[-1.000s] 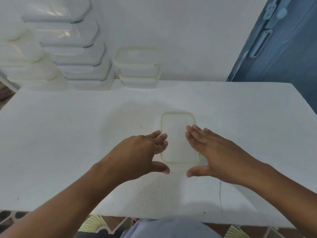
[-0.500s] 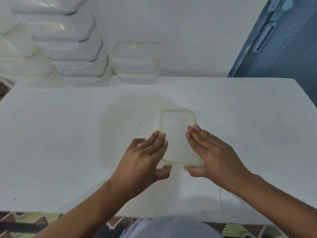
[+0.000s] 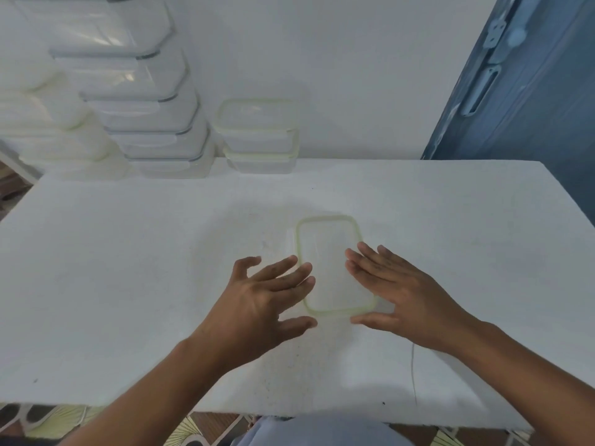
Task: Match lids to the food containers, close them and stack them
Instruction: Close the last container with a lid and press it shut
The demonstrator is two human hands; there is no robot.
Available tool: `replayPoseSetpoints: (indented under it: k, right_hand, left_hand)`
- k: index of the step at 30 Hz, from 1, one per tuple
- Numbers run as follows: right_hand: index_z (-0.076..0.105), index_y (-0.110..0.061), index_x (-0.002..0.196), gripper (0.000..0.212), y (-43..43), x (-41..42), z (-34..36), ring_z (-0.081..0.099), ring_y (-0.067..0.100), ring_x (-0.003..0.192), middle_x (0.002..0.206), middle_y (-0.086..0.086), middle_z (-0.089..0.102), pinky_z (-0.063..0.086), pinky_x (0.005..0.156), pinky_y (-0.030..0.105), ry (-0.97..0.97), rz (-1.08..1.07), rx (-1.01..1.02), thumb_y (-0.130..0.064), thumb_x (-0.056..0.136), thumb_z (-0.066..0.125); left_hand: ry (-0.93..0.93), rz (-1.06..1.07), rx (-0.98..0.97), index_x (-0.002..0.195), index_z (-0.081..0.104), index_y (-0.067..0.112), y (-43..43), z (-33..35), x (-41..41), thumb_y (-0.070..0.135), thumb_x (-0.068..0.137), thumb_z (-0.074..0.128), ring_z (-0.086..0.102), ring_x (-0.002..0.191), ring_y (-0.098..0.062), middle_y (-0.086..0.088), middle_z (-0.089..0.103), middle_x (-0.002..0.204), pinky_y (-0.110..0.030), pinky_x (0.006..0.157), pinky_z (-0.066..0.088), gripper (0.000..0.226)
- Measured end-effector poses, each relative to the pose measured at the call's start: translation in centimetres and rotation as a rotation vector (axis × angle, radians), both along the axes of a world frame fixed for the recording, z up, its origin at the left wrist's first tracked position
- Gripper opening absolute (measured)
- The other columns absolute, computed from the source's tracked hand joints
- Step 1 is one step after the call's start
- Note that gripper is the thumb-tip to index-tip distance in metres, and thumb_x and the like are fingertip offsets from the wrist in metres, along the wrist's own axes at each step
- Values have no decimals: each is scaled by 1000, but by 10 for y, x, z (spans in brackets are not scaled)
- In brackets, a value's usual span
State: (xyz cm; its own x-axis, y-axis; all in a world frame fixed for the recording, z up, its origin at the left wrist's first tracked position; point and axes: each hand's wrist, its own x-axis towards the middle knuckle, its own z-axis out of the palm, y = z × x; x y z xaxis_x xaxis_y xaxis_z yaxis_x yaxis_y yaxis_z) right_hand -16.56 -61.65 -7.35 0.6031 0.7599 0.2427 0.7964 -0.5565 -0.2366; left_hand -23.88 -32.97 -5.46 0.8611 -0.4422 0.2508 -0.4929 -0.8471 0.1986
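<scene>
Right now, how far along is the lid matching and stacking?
Done: closed containers already stand stacked at the back, a tall stack and a green-rimmed pair. In hand: a green-rimmed container lies mid-table, lid apparently on, with the left hand and right hand open on either side of it. Left: lift it onto a stack; no loose lids are visible.

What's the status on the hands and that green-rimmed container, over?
Left hand and right hand open, flanking the green-rimmed container, nothing gripped. It sits lidded on the table, not yet stacked. Path to the short green-rimmed stack clear.
</scene>
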Motion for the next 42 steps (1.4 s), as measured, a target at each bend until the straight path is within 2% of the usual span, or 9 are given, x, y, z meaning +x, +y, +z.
replayPoseSetpoints:
  k: [11,15,19,22,26,29,33,36,42]
  right_hand:
    - [57,-20,142,48,-16,61,12,39,15,145,151,-9,49,37,113,46,-144,40,-44,-41,99,56]
    - [61,-18,138,54,-5,76,15,45,21,141,147,-4,54,42,110,50,-130,-26,-46,-12,87,77]
    - [61,-15,137,63,3,80,16,47,26,139,146,2,55,43,110,50,-136,-74,-48,13,80,61]
    - [61,-16,138,57,4,70,23,46,20,140,148,0,53,32,114,34,-85,-143,19,-2,85,43]
    - [58,-25,140,54,10,43,43,34,-5,139,148,-14,48,15,112,11,96,-182,87,-51,97,41]
    - [23,-39,155,77,11,30,45,-1,-22,138,153,-33,9,-9,103,-2,231,-160,-137,-76,90,39]
    - [17,-39,157,84,8,29,36,-14,-25,137,157,-33,1,-5,113,6,292,-179,-167,-78,85,38]
    - [24,-35,157,94,11,32,34,-4,-15,146,160,-27,9,10,124,27,273,-168,-173,-88,79,21]
    - [41,-25,152,88,13,34,29,21,0,148,159,-14,28,24,122,36,116,-146,-184,-77,83,26]
  left_hand:
    - [-10,-38,50,138,58,36,-19,11,-4,41,93,66,51,138,-13,21,58,144,-52,104,38,46]
    - [2,14,-48,142,56,33,-36,8,1,19,90,68,54,136,-15,19,60,142,-53,103,41,56]
    - [60,28,-209,144,55,34,-36,7,6,20,93,64,45,143,-8,20,56,147,-45,108,35,54]
    - [6,144,-334,137,63,35,-18,15,14,30,91,58,50,138,-5,19,60,142,-39,105,35,47]
    - [76,264,-229,135,66,32,17,27,25,58,89,50,42,143,-3,16,57,146,-35,111,29,55]
    - [247,228,-107,146,55,34,27,28,25,66,93,56,14,152,5,21,42,155,-34,124,14,62]
    - [251,193,-29,147,54,32,24,35,28,60,92,60,9,153,4,17,41,157,-33,127,6,61]
    - [264,169,64,149,51,30,21,40,34,59,96,56,13,153,3,13,39,160,-32,128,5,61]
    - [195,110,157,147,55,26,21,37,41,53,99,57,30,149,-2,8,47,156,-33,127,4,55]
